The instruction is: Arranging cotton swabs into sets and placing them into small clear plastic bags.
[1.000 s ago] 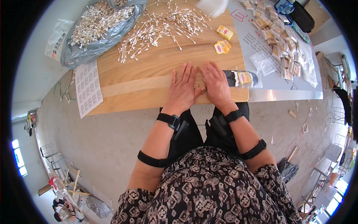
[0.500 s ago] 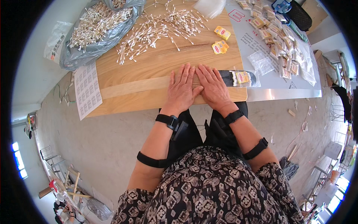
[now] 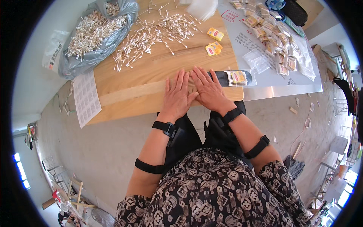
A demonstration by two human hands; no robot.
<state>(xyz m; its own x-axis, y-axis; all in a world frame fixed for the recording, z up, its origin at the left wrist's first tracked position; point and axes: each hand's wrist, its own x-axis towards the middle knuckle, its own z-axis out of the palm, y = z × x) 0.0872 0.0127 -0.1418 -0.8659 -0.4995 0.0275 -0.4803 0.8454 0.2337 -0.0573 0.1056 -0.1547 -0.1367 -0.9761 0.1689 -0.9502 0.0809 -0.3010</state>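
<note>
My left hand (image 3: 176, 95) lies flat near the table's front edge, its fingers stretched out. Beside it my right hand (image 3: 210, 90) is also laid flat, the two thumbs close together. Thin swab sticks (image 3: 191, 80) show in the gap between the hands; the rest under the palms is hidden. To the right of my right hand runs a dark strip (image 3: 221, 78). On its far end rests a row of cotton swabs with a yellow card (image 3: 238, 77) on top, inside what looks like a clear bag (image 3: 252, 78).
Loose cotton swabs (image 3: 145, 41) are strewn over the wooden table (image 3: 132, 81). A grey plastic bag (image 3: 72, 68) full of swabs stands at the far left, above a printed sheet (image 3: 86, 94). Yellow cards (image 3: 214, 48), clear bags (image 3: 204, 8) and packed swab packets (image 3: 281, 39) lie toward the right.
The whole view has shifted slightly, so the table sits a little further left. Both hands stay flat in nearly the same place on it.
</note>
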